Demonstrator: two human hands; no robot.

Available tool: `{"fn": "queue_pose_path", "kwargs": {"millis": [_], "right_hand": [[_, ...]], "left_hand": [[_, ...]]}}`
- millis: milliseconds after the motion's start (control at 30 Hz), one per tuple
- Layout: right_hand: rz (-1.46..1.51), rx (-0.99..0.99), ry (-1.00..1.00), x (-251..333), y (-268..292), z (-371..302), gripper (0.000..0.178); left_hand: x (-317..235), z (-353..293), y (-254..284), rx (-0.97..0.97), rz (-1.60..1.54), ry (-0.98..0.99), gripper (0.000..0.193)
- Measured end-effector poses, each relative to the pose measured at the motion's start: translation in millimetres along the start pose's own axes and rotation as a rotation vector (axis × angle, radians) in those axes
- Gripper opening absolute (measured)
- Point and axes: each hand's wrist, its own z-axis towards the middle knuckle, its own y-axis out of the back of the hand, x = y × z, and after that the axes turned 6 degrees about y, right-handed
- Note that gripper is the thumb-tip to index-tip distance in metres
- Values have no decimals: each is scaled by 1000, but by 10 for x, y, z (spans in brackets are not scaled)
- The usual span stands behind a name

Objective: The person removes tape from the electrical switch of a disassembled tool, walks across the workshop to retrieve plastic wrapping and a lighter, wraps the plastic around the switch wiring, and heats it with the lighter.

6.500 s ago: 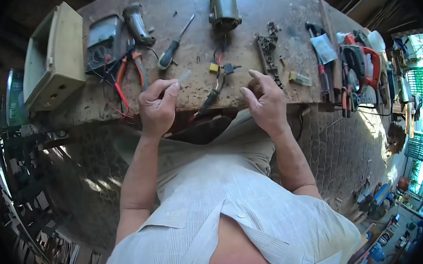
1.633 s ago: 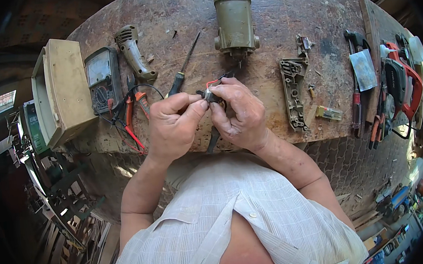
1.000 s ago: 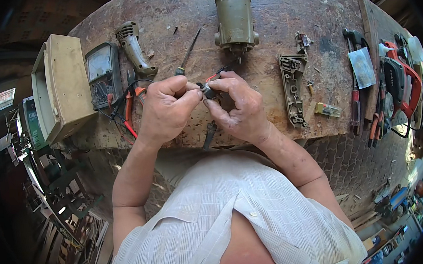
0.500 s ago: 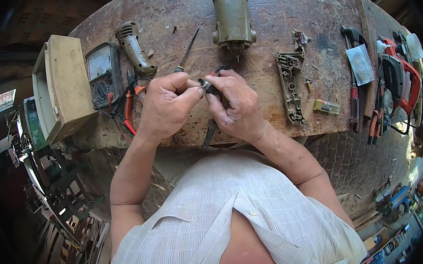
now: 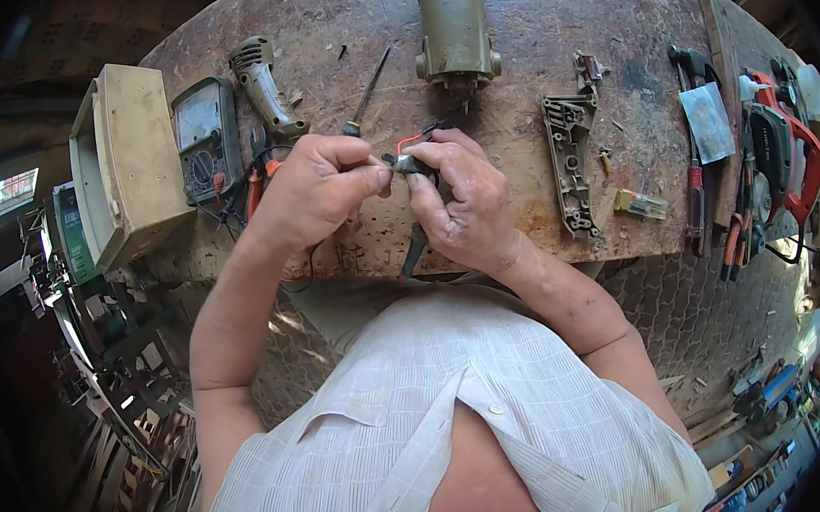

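Between the thumb and fingers of my right hand (image 5: 463, 199) is a small black-and-silver electrical part (image 5: 409, 164). A red wire (image 5: 411, 141) arches up beside it, close to those fingers. My left hand (image 5: 323, 191) is closed in a pinch, its fingertips right at the part's left end; what they grip is too small to make out. Below my right hand a thick black cord sleeve (image 5: 414, 252) hangs toward the bench edge. A screwdriver (image 5: 354, 126) lies just beyond my left hand. Farther off stands the olive motor housing (image 5: 455, 31) of a power tool.
On the left are a beige box (image 5: 141, 162), a multimeter (image 5: 204, 137) and a tool handle shell (image 5: 264, 89). An opened handle half (image 5: 572, 166) and a small clear case (image 5: 641, 205) lie to the right. Beyond them are a hammer (image 5: 693, 62) and a red power tool (image 5: 792, 154).
My left hand has shifted slightly left and tilted. The small part has turned a little in my right fingers, and more of the red wire shows. The whole view has shifted slightly.
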Motion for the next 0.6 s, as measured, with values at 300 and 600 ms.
{"fn": "queue_pose_path", "kwargs": {"millis": [300, 600], "right_hand": [[-30, 72, 12, -38, 27, -4, 24], [-155, 125, 81, -44, 43, 2, 26]], "left_hand": [[-219, 477, 310, 243, 435, -140, 15], [-636, 590, 251, 225, 819, -530, 12]]}}
